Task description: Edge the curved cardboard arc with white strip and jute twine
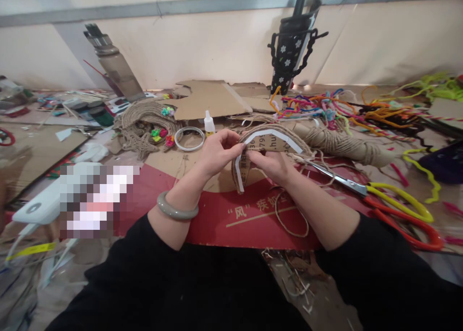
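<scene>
Both hands hold a curved piece of cardboard (pixel 277 143) with printed characters, a strip of white tape along its curve and brown twine along its outer edge. My left hand (pixel 220 150) pinches the twine and the edge near the top left of the curve. My right hand (pixel 271 166) grips the cardboard from below, its fingers partly hidden behind it. Just beyond my left hand stand a small white glue bottle (pixel 209 124) and a roll of tape (pixel 189 139). A loop of loose twine (pixel 292 215) hangs below my right hand.
Scissors (pixel 356 189) with yellow and red handles lie at the right. Behind them is a twine-wound tube (pixel 343 140). A dark tumbler (pixel 289 51) and a water bottle (pixel 117 66) stand at the back. Twine-covered craft pieces (pixel 141 124) and a white device (pixel 39 208) are at the left.
</scene>
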A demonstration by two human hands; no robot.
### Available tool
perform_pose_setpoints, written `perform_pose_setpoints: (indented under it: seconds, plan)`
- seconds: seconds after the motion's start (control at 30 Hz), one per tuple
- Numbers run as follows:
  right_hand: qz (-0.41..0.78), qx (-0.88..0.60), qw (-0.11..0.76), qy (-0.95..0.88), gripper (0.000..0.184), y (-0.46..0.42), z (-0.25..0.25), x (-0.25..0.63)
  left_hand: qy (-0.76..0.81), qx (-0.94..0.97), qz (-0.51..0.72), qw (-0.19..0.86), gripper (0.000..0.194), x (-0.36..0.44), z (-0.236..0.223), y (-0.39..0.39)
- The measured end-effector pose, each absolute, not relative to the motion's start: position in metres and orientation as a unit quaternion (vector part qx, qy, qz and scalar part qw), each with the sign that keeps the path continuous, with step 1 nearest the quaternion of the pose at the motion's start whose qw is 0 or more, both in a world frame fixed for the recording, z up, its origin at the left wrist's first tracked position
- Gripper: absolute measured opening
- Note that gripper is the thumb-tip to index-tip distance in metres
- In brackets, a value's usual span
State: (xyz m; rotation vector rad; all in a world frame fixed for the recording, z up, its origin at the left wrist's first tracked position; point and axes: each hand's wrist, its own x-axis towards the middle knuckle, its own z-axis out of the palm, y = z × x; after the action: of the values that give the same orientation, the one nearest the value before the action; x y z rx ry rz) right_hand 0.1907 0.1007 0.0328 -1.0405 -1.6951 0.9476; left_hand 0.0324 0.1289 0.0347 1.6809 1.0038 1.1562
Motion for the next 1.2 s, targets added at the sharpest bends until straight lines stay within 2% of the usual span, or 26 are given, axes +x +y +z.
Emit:
perform_pose_setpoints:
  seconds: [0.67, 1.0, 1.2]
  plan:
    - [0.412, -0.413, 0.457, -0.671, 0.014, 0.0976, 0.0394, 0.1889, 0.402, 0.677, 0.475, 0.392, 0.012, 0.0316, 0.0358, 0.1287]
    - [0.375, -0.434, 0.448, -0.686, 0.012, 0.0991, 0.0352, 0.1902, 0.431, 0.688, 0.461, 0.359, 0.021, 0.0333, 0.04, 0.1234]
    - [0.383, -0.425, 0.445, -0.689, 0.013, 0.0994, 0.0337, 0.1905, 0.434, 0.697, 0.46, 0.339, 0.02, 0.032, 0.0385, 0.1252]
